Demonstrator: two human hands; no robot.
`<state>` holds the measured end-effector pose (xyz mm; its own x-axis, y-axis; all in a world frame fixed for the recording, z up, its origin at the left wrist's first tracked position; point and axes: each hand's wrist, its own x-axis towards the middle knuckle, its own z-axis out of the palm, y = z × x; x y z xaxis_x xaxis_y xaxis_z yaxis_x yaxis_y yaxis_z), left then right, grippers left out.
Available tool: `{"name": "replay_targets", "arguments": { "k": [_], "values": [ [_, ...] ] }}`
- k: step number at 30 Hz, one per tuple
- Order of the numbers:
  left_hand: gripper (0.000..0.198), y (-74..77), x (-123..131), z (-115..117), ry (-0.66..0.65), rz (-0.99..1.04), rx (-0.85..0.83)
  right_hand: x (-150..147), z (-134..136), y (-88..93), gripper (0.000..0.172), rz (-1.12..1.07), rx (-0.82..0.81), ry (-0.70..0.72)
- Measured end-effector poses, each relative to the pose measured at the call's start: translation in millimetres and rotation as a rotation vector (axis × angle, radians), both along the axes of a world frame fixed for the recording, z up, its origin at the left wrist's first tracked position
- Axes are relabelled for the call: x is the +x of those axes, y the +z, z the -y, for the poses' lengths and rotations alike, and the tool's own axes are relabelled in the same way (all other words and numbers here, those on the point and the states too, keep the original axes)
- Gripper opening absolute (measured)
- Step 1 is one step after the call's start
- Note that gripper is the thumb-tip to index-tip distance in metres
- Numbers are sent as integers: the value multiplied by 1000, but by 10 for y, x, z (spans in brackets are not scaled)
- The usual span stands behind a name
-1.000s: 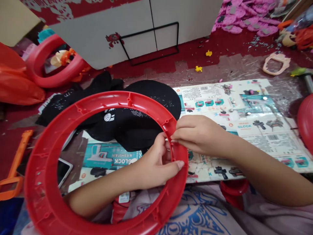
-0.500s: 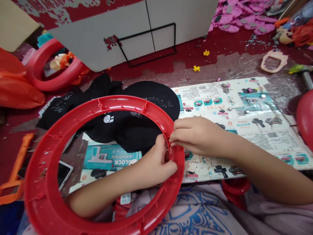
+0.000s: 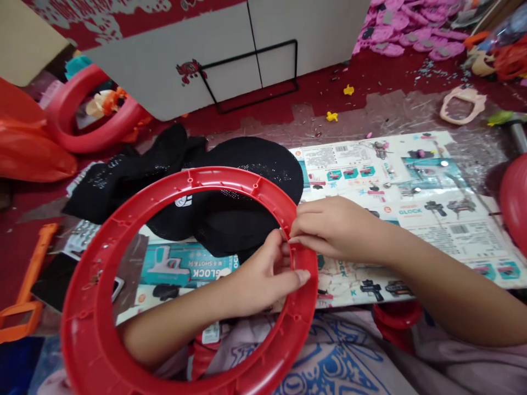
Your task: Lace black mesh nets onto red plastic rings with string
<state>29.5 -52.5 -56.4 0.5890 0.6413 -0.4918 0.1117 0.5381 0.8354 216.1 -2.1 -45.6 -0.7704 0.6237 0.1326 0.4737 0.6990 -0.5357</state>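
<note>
A large red plastic ring (image 3: 84,318), with ribs and small posts in its channel, is held tilted over my lap. My left forearm comes up through its opening, and my left hand (image 3: 274,277) grips the right side, thumb on the channel and fingers curled behind the inner wall. Across the same part of the rim, my right hand (image 3: 327,225) is closed in a pinch, its fingertips against the inner edge near the left fingers. Whatever lies between those right fingertips is hidden.
Under the ring lie a black cloth item (image 3: 230,219) and a printed cardboard sheet (image 3: 354,181). A white box (image 3: 173,60) stands behind. Another red ring (image 3: 61,126) and an orange plastic part (image 3: 31,274) are at left; pink pieces (image 3: 387,27) pile at back right.
The ring has shifted slightly right and turned, so its ribs sit at different places. My left thumb has slid a little right along the rim. The right hand has barely moved.
</note>
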Motion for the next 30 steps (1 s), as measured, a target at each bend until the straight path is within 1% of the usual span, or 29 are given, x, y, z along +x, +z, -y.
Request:
{"name": "replay_targets", "arguments": {
  "k": [3, 7, 9, 10, 13, 16, 20, 22, 25, 30],
  "values": [
    [34, -6, 35, -2, 119, -47, -32, -25, 10, 22, 18, 10, -27, -7],
    [27, -34, 31, 9, 141, -141, 10, -41, 1, 6, 15, 15, -17, -36],
    [31, -32, 18, 2, 88, -175, 96, -24, -21, -18, 15, -18, -24, -42],
    [34, -26, 12, -5, 40, -186, 155, -8, -35, -28, 15, -45, -28, -30],
    [44, -1, -2, -29, -125, -196, 318, 49, -69, -35, 19, -110, -38, 69],
    [50, 14, -17, -42, -222, -240, 395, 80, -76, -13, 20, -141, -66, 140],
    [50, 39, -42, -47, -318, -308, 408, 63, -58, 17, 17, -206, -125, 127],
    [49, 64, -50, -49, -338, -330, 404, 49, -49, 25, 16, -241, -172, 114],
    [49, 98, -53, -49, -352, -354, 440, 39, -45, 35, 15, -274, -255, 85],
    [35, 105, -51, -38, -437, -344, 389, 38, -56, 48, 16, -256, -341, 87]
  ]
}}
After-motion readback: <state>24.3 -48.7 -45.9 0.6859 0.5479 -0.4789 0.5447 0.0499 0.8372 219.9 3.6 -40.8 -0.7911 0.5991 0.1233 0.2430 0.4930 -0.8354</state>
